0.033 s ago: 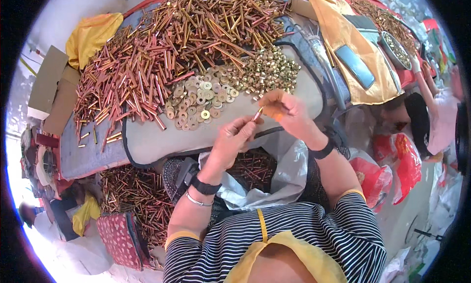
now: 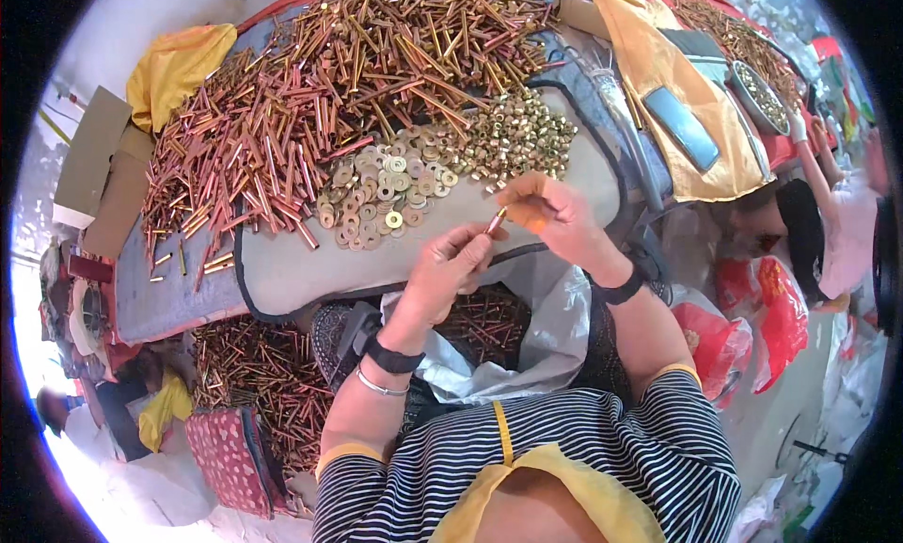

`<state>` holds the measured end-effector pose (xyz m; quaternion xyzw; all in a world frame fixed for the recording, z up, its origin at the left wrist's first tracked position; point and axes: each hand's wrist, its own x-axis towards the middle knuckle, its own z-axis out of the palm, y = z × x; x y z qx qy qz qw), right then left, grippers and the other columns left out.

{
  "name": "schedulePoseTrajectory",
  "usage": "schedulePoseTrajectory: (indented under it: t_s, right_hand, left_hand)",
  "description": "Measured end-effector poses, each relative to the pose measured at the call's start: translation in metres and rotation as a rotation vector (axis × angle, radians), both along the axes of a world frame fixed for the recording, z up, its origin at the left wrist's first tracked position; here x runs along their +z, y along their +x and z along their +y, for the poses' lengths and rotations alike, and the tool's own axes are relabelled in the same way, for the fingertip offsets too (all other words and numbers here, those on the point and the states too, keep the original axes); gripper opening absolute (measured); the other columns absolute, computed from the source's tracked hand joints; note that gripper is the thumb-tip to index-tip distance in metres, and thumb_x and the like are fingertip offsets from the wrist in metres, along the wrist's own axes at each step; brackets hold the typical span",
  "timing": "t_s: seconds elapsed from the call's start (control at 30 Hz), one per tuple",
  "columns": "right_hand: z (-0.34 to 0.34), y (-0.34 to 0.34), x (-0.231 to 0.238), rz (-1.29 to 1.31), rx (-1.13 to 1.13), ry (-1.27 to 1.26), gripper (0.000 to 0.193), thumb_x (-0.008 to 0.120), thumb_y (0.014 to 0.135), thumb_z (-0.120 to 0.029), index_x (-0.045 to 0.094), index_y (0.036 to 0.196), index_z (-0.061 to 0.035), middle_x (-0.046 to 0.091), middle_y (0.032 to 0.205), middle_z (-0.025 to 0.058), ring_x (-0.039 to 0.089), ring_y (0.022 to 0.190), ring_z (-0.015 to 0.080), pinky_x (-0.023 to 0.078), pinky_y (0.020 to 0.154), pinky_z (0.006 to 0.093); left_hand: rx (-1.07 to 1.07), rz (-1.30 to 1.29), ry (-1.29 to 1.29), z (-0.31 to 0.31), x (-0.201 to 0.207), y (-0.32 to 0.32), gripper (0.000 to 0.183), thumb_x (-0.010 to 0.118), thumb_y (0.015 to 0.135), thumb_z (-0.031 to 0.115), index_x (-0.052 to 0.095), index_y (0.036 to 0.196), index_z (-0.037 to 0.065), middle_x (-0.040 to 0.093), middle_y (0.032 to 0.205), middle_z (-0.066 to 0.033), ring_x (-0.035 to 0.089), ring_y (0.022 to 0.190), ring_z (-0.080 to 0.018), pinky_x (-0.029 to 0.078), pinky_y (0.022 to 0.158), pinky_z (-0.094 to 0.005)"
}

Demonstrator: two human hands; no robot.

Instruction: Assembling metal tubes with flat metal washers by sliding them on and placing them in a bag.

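Between the thumb and fingers of my left hand is a copper-coloured bolt, tilted with its gold-coloured end up and to the right. My right hand is closed at that end, thumb and fingers pinched together; whether a separate nut sits there is too small to tell. Just beyond my hands, a heap of brass-coloured nuts lies on a grey mat. Flat metal washers are piled left of the nuts. Behind them spreads a large heap of copper-coloured bolts and tubes.
A white sack holding bolts lies open on my lap. More bolts are heaped below the table's left edge. At the right are a phone on yellow cloth, a bowl of small parts and another person's arm.
The bolt and my fingers around it have shifted very slightly. Everything else looks the same.
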<state>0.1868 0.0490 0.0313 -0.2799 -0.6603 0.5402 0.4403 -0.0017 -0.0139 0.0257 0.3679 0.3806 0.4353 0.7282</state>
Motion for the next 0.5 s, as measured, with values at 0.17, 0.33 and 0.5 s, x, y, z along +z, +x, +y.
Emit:
schedulePoseTrajectory:
  t_s: [0.17,0.33,0.5]
  right_hand:
    - [0.0,0.007,0.012,-0.167,-0.032,0.273,0.009,0.063,0.085,-0.007,0.062,0.091,-0.0006,0.065,0.081,0.0078,0.063,0.076,0.0168,0.049,0.067,0.0282]
    - [0.0,-0.009,-0.009,-0.427,-0.288,0.388,0.017,0.062,0.083,-0.016,0.062,0.086,0.0001,0.059,0.069,0.0159,0.058,0.061,0.0305,0.043,0.056,0.0377]
    - [-0.001,-0.014,-0.004,-0.286,-0.141,-0.12,0.015,0.059,0.088,-0.016,0.061,0.088,-0.0013,0.062,0.077,0.0029,0.054,0.073,0.0089,0.044,0.064,0.0261]
  left_hand:
    - [-0.108,0.074,0.012,0.0,0.005,-0.004,0.021,0.056,0.094,0.02,0.063,0.107,0.005,0.049,0.068,0.0035,0.04,0.052,-0.0046,0.031,0.046,-0.0189]
    - [0.309,0.877,0.89,-0.003,-0.004,0.01,0.021,0.055,0.089,0.008,0.061,0.108,0.004,0.06,0.075,-0.0122,0.058,0.059,-0.0225,0.045,0.053,-0.0301]
    - [0.369,0.928,0.768,-0.007,0.001,-0.002,0.022,0.054,0.088,0.004,0.063,0.108,0.004,0.065,0.094,-0.0178,0.066,0.087,-0.0282,0.05,0.074,-0.0337]
